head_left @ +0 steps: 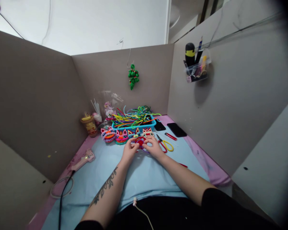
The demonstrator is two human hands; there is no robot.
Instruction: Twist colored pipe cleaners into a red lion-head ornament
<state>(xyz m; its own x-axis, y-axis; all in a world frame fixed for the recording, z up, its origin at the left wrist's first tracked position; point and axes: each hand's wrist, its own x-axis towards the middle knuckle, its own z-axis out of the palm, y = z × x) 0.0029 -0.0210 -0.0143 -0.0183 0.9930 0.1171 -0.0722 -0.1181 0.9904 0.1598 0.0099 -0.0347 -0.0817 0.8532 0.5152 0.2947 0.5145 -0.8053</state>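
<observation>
Between my two hands is a small red and purple piece (140, 142) that looks made of fuzzy stems. My left hand (131, 149) pinches its left side, and my right hand (152, 147) grips its right side. Just behind them stand several colourful animal-face pieces: a pink and purple one (108, 134), a pink and orange one (121, 136), a blue one (133, 133) and a white and red one (148, 132). Beyond these, a blue tray (134, 128) holds a heap of coloured stems (132, 118).
Scissors (166, 146) with red and yellow handles lie right of my hands, near a red tool (171, 136) and a black phone (176, 129). A pink glue gun (83, 159) and a cup (89, 127) are at left. Partitions (148, 76) surround the table.
</observation>
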